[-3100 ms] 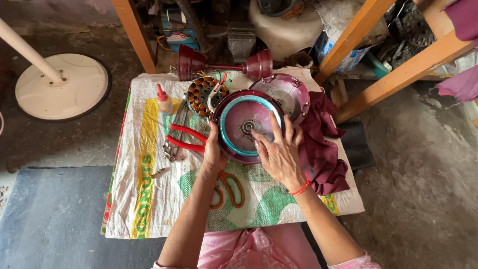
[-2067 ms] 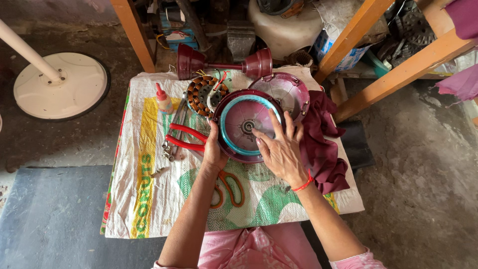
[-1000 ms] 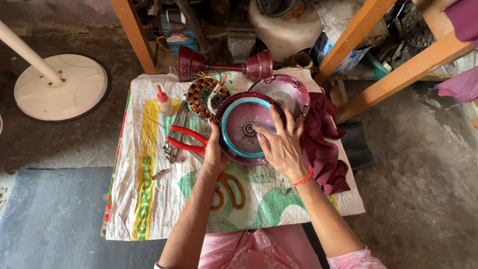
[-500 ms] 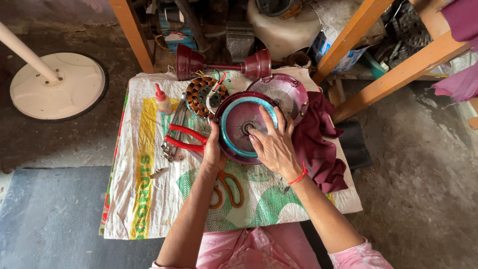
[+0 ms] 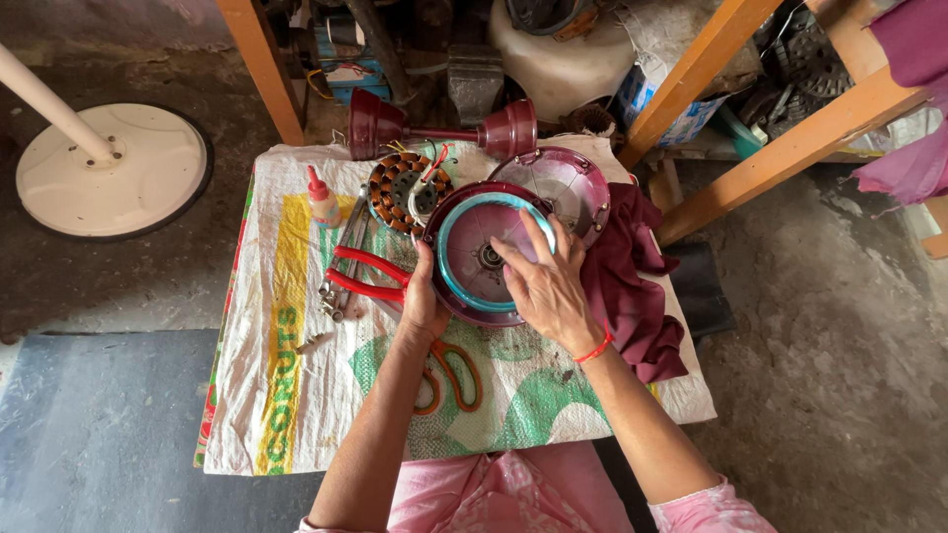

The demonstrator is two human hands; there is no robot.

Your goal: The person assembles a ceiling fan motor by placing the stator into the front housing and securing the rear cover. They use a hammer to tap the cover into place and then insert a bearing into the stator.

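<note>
— Nearest? Orange scissors [image 5: 449, 370] on the printed sack [image 5: 296, 395].
— Then left hand [image 5: 423, 301] gripping the maroon motor cover [image 5: 474, 257] rim; right hand [image 5: 548, 286] spread flat inside.
— Beyond? Copper-wound stator [image 5: 400, 188], second cover [image 5: 563, 183].

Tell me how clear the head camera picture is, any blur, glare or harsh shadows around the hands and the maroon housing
Head view: soft, even daylight, no harsh shadows; left hand and right hand on the maroon motor housing look sharp; slight sheen, no strong glare; wide-angle lens bends the wooden beams near the edges.
</note>
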